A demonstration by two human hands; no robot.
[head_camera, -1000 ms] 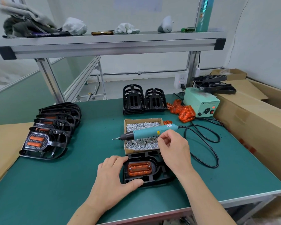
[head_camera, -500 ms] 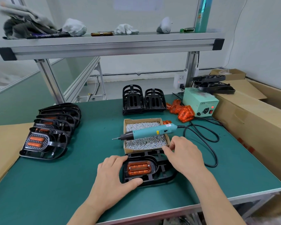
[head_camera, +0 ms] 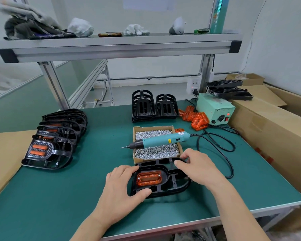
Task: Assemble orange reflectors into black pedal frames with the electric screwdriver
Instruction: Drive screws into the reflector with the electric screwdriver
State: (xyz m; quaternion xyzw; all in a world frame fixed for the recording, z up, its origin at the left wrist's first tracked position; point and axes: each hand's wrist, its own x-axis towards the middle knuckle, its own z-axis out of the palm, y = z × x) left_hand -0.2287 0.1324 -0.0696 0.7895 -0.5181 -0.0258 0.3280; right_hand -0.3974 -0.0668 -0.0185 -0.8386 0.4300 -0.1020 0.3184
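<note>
Two hands: left hand (head_camera: pixel 119 190), right hand (head_camera: pixel 196 166). One frame (head_camera: pixel 179 187) between them, one reflector (head_camera: pixel 149 178) in it. One screwdriver (head_camera: pixel 161 140). One box (head_camera: pixel 146 159) of screws (head_camera: pixel 155 151), far too many to count. Two stacks (head_camera: pixel 142 106) of bare frames at the back. About five finished pedals (head_camera: pixel 47 152) in the overlapping row at left, exact number hard to tell; two orange windows in the front one. One heap of loose reflectors (head_camera: pixel 197 120), number unclear. One power unit (head_camera: pixel 215 108). A few more frames (head_camera: pixel 229 92) piled at right, not countable.
</note>
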